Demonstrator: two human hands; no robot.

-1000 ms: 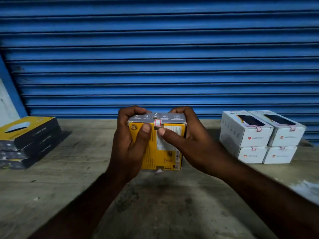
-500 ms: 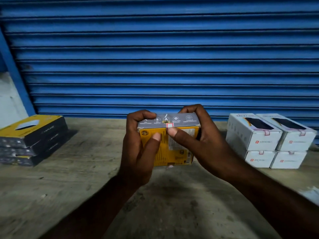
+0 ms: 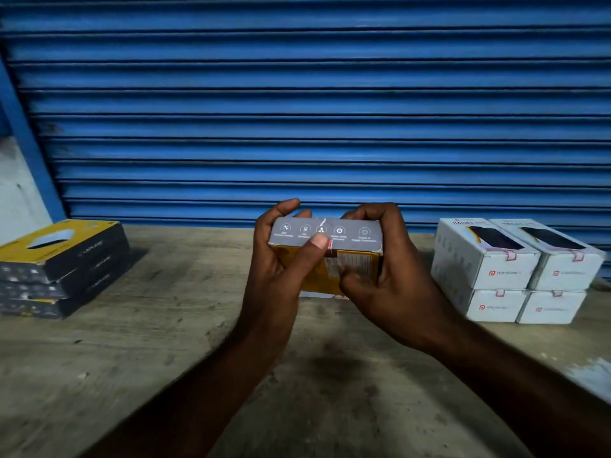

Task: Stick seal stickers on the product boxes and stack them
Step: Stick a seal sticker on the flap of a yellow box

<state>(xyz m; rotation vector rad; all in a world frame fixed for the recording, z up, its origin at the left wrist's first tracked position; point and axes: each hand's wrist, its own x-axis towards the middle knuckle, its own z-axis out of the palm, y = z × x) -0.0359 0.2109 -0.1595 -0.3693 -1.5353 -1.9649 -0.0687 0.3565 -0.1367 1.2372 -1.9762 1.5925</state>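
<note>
bare bench (image 3: 165, 358) mid, yellow stack (image 3: 59, 269) L, white boxes (image 3: 515, 276) R

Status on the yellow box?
Left hand and right hand grip yellow box. Left thumb presses seal sticker at lid edge. Nothing blocking.

I'm working off a single head view, looking forward and down across the table (image 3: 132, 358) and squarely facing the shutter (image 3: 297, 94) behind its far edge. It sits close in: both forearms enter from the bottom corners, and the left hand (image 3: 274, 276) and right hand (image 3: 396, 285) hold the box (image 3: 350, 231) at mid-frame, above the table's middle. The wide lens also takes in the dark stack (image 3: 66, 259) by the table's left edge and the white boxes (image 3: 515, 269) towards its right edge, both near the far edge.
</note>
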